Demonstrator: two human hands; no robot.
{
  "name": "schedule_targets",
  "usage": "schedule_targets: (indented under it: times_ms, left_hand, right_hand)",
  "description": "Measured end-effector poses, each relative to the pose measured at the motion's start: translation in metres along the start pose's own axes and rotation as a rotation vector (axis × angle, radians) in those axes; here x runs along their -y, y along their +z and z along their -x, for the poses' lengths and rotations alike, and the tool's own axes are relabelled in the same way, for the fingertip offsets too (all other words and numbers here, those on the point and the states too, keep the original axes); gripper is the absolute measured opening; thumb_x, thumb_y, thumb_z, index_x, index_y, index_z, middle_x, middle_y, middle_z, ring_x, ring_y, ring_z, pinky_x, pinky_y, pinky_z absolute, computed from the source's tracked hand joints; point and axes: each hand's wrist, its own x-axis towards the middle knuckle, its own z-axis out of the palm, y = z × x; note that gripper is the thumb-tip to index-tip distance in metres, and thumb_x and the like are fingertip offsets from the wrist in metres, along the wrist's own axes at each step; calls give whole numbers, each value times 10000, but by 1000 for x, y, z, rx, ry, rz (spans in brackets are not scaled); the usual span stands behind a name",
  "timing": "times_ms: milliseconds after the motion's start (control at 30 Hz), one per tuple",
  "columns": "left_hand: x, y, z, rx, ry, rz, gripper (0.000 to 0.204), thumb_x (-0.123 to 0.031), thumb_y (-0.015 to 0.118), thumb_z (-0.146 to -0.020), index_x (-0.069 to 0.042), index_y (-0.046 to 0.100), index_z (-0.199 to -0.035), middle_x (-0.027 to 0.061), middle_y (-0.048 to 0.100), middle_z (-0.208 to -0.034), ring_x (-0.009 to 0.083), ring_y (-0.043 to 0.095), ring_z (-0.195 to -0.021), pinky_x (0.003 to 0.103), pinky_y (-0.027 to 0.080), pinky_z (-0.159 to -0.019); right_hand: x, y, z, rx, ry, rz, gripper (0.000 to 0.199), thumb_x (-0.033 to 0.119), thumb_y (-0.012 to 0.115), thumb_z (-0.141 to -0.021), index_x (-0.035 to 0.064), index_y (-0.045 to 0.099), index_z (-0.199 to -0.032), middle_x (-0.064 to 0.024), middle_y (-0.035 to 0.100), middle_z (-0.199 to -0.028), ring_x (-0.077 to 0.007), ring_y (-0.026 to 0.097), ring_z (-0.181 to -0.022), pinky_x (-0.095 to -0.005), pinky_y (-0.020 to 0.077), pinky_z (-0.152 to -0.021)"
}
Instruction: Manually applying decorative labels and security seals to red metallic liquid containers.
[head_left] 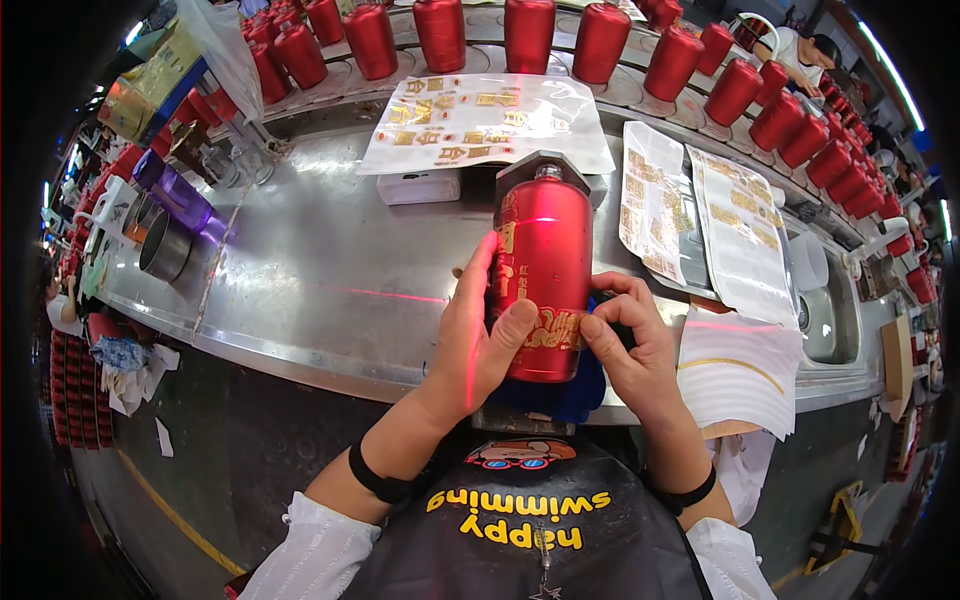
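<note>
Glossy red bottle (543, 275) — left hand (480, 340), right hand (630, 345) pressing

Worktop (300, 290): curved, brushed steel, crossed by a thin red light line. Conveyor track (480, 30): arcs along its far edge. Sink (835, 320): steel, set in at right. Floor (200, 450): dark, with a yellow stripe (175, 515). Strip lights (885, 70): bright, upper right.

Red metal bottle (543, 275) lies mid-desk (320, 270) on its cradle, hands either side. Clear sheet of gold stickers (480, 122) behind it, more sticker sheets (700, 215) right, steel cup (165, 247) far left.
</note>
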Motion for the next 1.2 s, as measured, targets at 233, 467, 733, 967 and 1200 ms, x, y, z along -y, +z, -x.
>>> schedule_targets:
  times_ms: [233, 467, 733, 967, 1200]
  left_hand:
    - [5, 0, 2, -50, 56, -116, 953, -450, 704, -845, 67, 196, -1463, 272, 379, -1411, 330, 460, -1259, 424, 348, -1063]
    - [-3, -9, 18, 107, 406, -825, 1100, -550, 728, -764, 74, 172, -1478, 307, 241, -1510, 437, 311, -1379, 485, 226, -1138]
    - [-2, -11, 28, 45, 512, -913, 901, -492, 701, -814, 19, 314, -1447, 233, 397, -1455, 412, 359, -1346, 549, 174, -1139]
    - [-13, 11, 30, 96, 724, -1330, 583, -247, 690, -811, -167, 475, -1347, 57, 601, -1284, 309, 402, -1324, 608, 91, -1146]
    - [-14, 3, 25, 87, 545, -995, 828, -314, 794, -710, -72, 402, -1398, 136, 512, -1383, 355, 379, -1331, 594, 69, -1146]
  right_hand:
    - [-2, -3, -2, 2, -29, 53, 136, 126, 683, -872, 25, 605, -825, -154, 565, -1066, -252, 561, -1050, -320, 436, -849]
    - [-17, -17, 10, -164, 86, -97, 239, -40, 487, -942, 11, 559, -1164, -156, 552, -1303, -115, 598, -950, -256, 519, -772]
    - [-2, -17, 18, -231, 205, -320, 264, 75, 560, -945, 14, 491, -1193, -31, 608, -954, -61, 557, -844, -209, 472, -737]
    - [-4, -17, 18, -208, 226, -313, 217, 96, 583, -934, 21, 505, -1122, -25, 602, -941, -53, 537, -822, -212, 462, -714]
    - [0, -11, 8, -204, 103, -35, 216, 95, 656, -888, 35, 547, -1065, -44, 614, -863, -89, 555, -802, -237, 461, -695]
